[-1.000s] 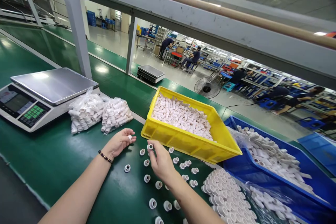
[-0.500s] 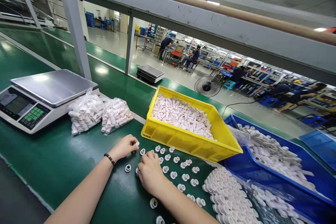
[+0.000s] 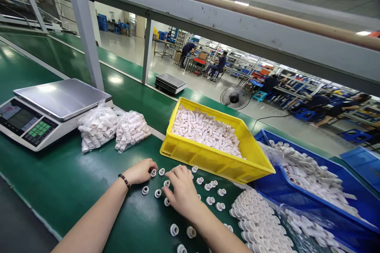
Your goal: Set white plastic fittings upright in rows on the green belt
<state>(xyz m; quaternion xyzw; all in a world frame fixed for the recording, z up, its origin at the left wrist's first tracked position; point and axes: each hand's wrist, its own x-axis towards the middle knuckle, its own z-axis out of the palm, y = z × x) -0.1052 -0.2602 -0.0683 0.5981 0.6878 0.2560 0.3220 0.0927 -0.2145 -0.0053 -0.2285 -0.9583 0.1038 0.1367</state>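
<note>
My left hand (image 3: 143,170), with a beaded bracelet at the wrist, has its fingers curled around a white flanged pipe fitting (image 3: 153,172) that stands on the green table. To its right, my right hand (image 3: 183,190) is spread low over the loose fittings, thumb apart from the fingers. Its thumb and fingertips are close to a fitting (image 3: 166,183); whether they touch it I cannot tell. Several fittings stand singly around both hands, such as one fitting (image 3: 145,190) below my left hand. Some are hidden beneath my right hand.
A yellow bin (image 3: 208,162) of small white parts stands behind the hands. To the right are a blue bin (image 3: 308,205) and tightly packed fittings (image 3: 258,221). Two filled plastic bags (image 3: 99,128) lie beside a scale (image 3: 63,99). A grey frame post (image 3: 84,27) rises behind.
My left hand has lowered the fitting it held upright onto the table. My right hand has shifted right and its fingers have spread, uncovering fittings on its left.
</note>
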